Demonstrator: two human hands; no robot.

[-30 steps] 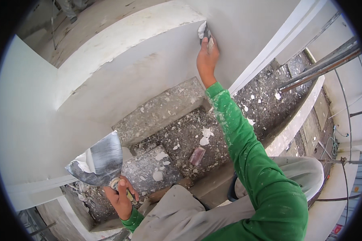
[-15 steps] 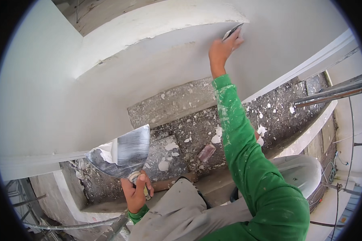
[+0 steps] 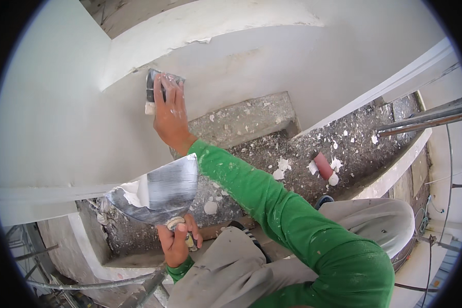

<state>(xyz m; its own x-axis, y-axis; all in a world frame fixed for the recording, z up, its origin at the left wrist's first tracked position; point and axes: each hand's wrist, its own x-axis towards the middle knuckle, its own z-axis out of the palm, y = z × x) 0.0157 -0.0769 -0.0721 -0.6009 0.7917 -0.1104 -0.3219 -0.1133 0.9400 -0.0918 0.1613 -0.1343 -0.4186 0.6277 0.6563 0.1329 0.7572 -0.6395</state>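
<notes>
My right hand (image 3: 172, 118) is closed on a small putty knife (image 3: 150, 87), pressed to the pale plastered wall (image 3: 251, 64) just below the chipped edge of a curved white band (image 3: 215, 15). My green sleeve crosses the middle of the view. Lower left, my left hand (image 3: 177, 241) grips the handle of a wide metal scraper (image 3: 161, 187), which carries a smear of white putty. The scraper's blade faces up, below my right forearm.
Below the wall are a concrete step (image 3: 251, 110) and a speckled floor (image 3: 272, 143) with putty splashes and a reddish block (image 3: 323, 167). My bent knees are at the bottom. Metal poles (image 3: 416, 123) stand right; scaffold tubes (image 3: 87, 285) and hanging cables (image 3: 446, 154) are at the edges.
My right hand and putty knife have swept left and down along the wall from the right end of the band. The wide scraper appears slightly higher and farther right than a second ago.
</notes>
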